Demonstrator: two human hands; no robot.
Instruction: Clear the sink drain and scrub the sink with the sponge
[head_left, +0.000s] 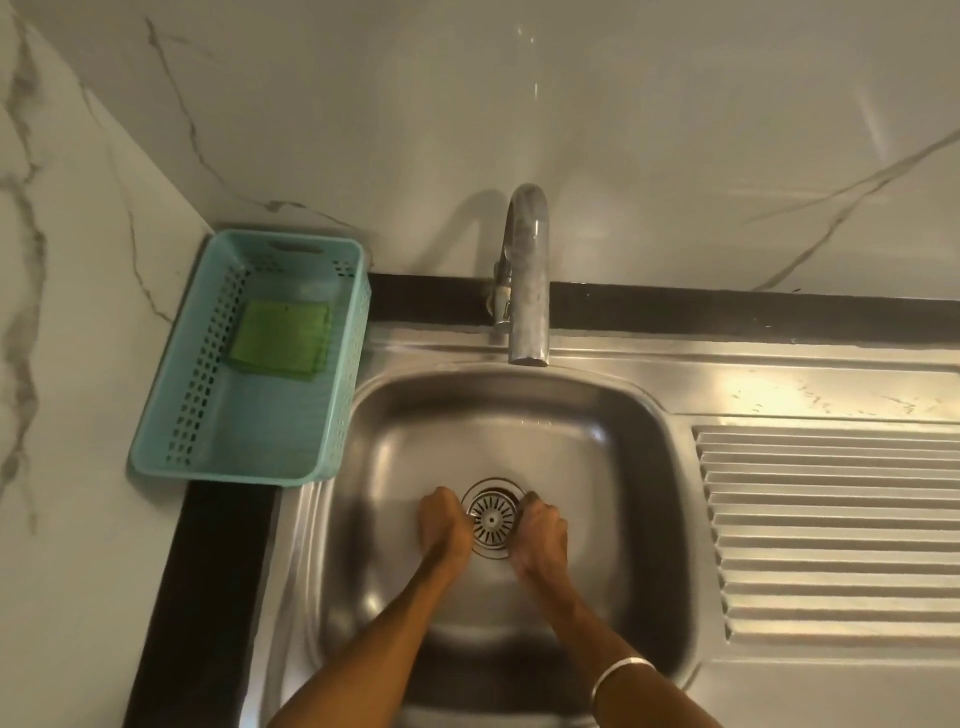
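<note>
A round metal drain strainer (492, 517) sits in the bottom of the steel sink (395, 415). My left hand (442, 525) grips its left rim and my right hand (540, 530) grips its right rim, fingers curled on the edge. The strainer looks slightly raised from the drain ring. A green sponge (280, 336) lies flat in a light blue plastic basket (171, 415) on the counter left of the sink.
The chrome tap (529, 280) arches over the back of the basin, no water running. A ribbed steel draining board (831, 530) lies to the right. White marble walls stand behind and at left; a black counter strip (208, 597) borders the sink.
</note>
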